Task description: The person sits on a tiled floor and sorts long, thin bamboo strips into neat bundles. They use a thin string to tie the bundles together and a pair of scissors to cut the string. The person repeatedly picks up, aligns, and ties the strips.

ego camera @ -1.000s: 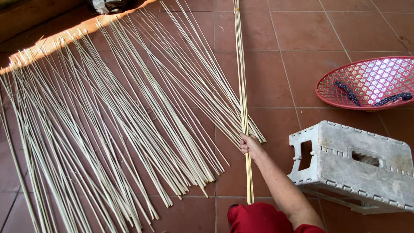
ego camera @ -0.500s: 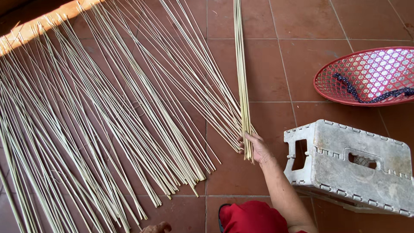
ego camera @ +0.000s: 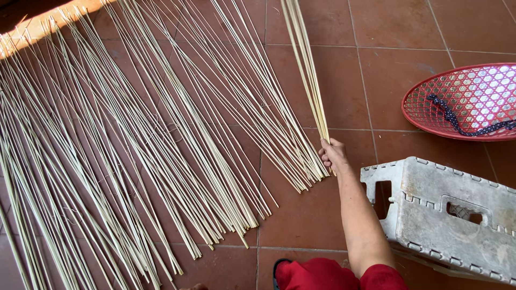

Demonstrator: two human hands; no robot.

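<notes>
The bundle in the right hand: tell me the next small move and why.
Probably lower the bundle onto the tiles beside the spread strips. The right hand grips it by its near end, lifted apart from the others, and a bare gap lies just right of the spread strips' edge.

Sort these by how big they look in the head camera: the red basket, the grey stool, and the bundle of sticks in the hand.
1. Grey stool, though it lies nearest the camera.
2. Red basket, partly cut off.
3. Bundle of sticks in the right hand: longest, but thin.
</notes>
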